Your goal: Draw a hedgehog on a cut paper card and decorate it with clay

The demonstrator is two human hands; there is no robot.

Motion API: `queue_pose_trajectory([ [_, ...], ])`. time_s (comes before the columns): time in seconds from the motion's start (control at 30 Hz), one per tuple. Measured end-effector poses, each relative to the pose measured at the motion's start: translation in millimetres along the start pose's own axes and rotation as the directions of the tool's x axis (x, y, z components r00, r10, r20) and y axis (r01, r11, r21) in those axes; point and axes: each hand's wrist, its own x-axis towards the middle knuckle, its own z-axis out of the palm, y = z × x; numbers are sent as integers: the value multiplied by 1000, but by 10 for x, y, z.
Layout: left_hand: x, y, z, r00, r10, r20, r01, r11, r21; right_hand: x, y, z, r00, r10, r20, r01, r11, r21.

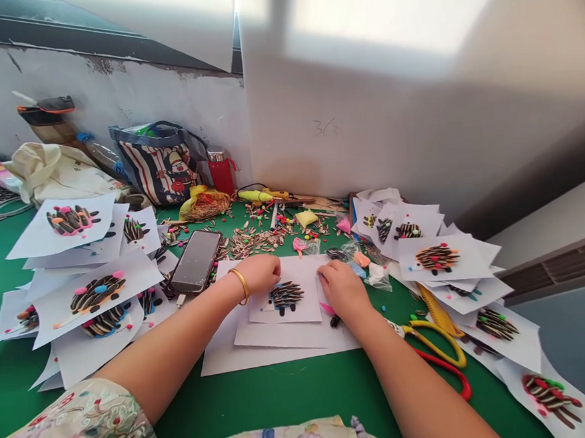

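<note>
A hedgehog picture [287, 298] of striped sunflower seeds on blue clay, with black clay feet, sits on a small white card [306, 315] in front of me. More white sheets [222, 354] lie beneath the card. My left hand [260, 274], with a gold bangle on the wrist, has its fingers closed at the card's upper left, just above the hedgehog. Whatever is in that pinch is hidden. My right hand [345, 289] rests at the card's right edge, fingers loosely extended. Pink clay [327, 308] and a black clay lump [335, 321] lie beside it.
Finished seed-picture cards are stacked at left [97, 293] and right [440, 259]. A phone [195, 260], scattered sunflower seeds [256, 240] and bagged clay [376, 274] lie beyond my hands. Scissors [439, 352] sit by my right forearm. A striped bag [161, 165] and red bottle [222, 174] stand behind.
</note>
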Motion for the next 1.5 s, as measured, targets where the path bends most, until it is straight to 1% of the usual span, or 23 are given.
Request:
queue_pose_trajectory([
  [0.07,-32,-37,22,999,16,-43,-16,1000,5,-8,-17,-43,1000,21,-17,-20,1000,19],
  [0.13,-70,-74,34,996,28,-88,-27,1000,13,-24,-43,-95,998,37,-50,-32,994,100],
  [0.2,-116,-94,26,990,33,-140,-31,999,21,-33,-80,-145,997,51,-64,-33,964,265],
  [0.23,-141,-93,15,985,36,-169,-33,999,22,-31,-104,-165,997,63,-55,-38,928,370],
  [0.3,-195,-60,-11,972,49,-231,-47,999,14,-11,-166,-196,996,86,3,-71,810,583],
  [0.37,-246,8,-28,952,76,-297,-89,996,-29,28,-244,-221,993,87,78,-116,663,740],
  [0.43,-284,85,-22,909,141,-391,-217,964,-156,75,-327,-251,990,63,130,-143,545,826],
  [0.47,-296,118,-9,888,164,-430,-262,948,-179,97,-364,-268,988,50,146,-152,504,850],
  [0.53,-309,161,26,850,201,-486,-329,924,-194,135,-422,-301,985,36,170,-168,446,879],
  [0.63,-314,169,76,808,240,-539,-387,905,-177,168,-454,-320,980,24,198,-192,380,905],
  [0.77,-321,147,111,759,291,-583,-442,887,-132,170,-443,-282,976,28,218,-215,312,925],
  [0.87,-328,148,129,728,302,-616,-461,880,-114,153,-452,-276,971,13,239,-234,259,937],
  [1.03,-360,164,141,619,359,-698,-500,866,3,120,-487,-336,950,-61,307,-300,109,948],
  [1.1,-383,173,135,588,387,-711,-492,868,66,112,-490,-349,946,-63,318,-314,65,947],
  [1.2,-411,183,128,564,422,-709,-470,871,145,101,-484,-343,947,-41,320,-318,37,947],
  [1.33,-425,181,140,559,429,-710,-447,876,178,86,-475,-321,943,-39,330,-329,28,944],
  [1.5,-435,156,158,561,481,-674,-457,858,232,74,-454,-302,937,-56,344,-343,29,939],
])
